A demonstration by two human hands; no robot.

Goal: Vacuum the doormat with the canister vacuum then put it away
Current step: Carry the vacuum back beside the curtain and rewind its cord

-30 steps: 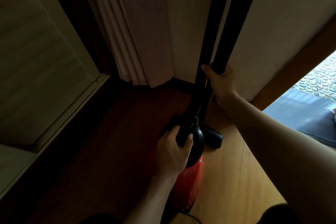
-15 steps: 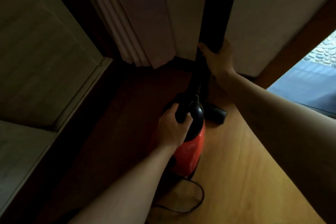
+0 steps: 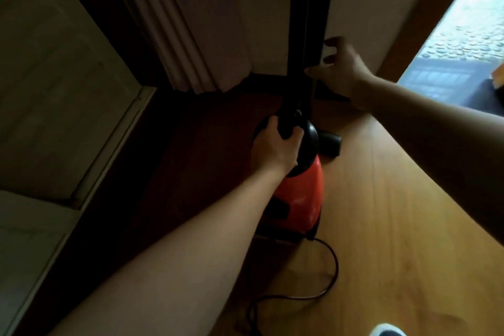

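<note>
A red canister vacuum (image 3: pixel 301 199) with a black top stands on the wooden floor close to the wall corner. My left hand (image 3: pixel 272 150) grips its black carry handle. The black wand and hose (image 3: pixel 309 22) rise upright against the wall. Just to the right of the wand is my right hand (image 3: pixel 341 71), fingers loosely spread and apart from it. The black floor nozzle (image 3: pixel 331 143) lies to the right of the canister. The dark doormat (image 3: pixel 439 82) lies at the open doorway, far right.
A folded curtain (image 3: pixel 191 35) hangs left of the wand. A pale cabinet or door panel (image 3: pixel 54 90) fills the left side. The black power cord (image 3: pixel 321 281) loops on the floor behind the vacuum. My shoe tip (image 3: pixel 386 330) shows at the bottom right.
My right hand has let go of the wand and drawn slightly right, fingers opening. The view has pulled back from the vacuum; my left hand keeps its grip on the handle.
</note>
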